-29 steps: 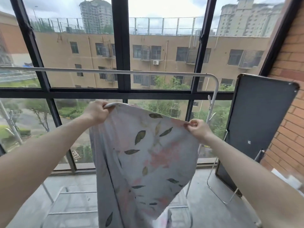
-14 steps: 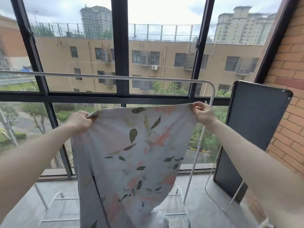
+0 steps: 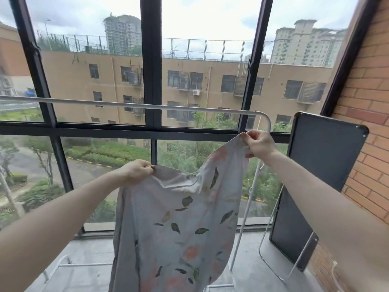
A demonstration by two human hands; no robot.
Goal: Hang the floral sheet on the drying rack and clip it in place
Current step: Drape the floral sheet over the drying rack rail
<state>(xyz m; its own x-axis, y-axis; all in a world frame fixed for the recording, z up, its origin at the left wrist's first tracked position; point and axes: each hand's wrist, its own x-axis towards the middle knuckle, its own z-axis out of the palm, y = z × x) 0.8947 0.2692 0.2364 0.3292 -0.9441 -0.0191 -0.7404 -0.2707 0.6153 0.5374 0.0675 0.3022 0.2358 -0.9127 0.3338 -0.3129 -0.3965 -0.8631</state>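
Floral sheet (image 3: 179,228) hangs below the drying rack (image 3: 147,106) top bar, not on it — long axis vertical. Left hand (image 3: 136,172) pinches one top corner low, right hand (image 3: 260,143) pinches the other higher; edge slopes up rightward.

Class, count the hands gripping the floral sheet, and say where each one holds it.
2. The left hand pinches the floral sheet at its lower corner; the right hand pinches its raised corner.
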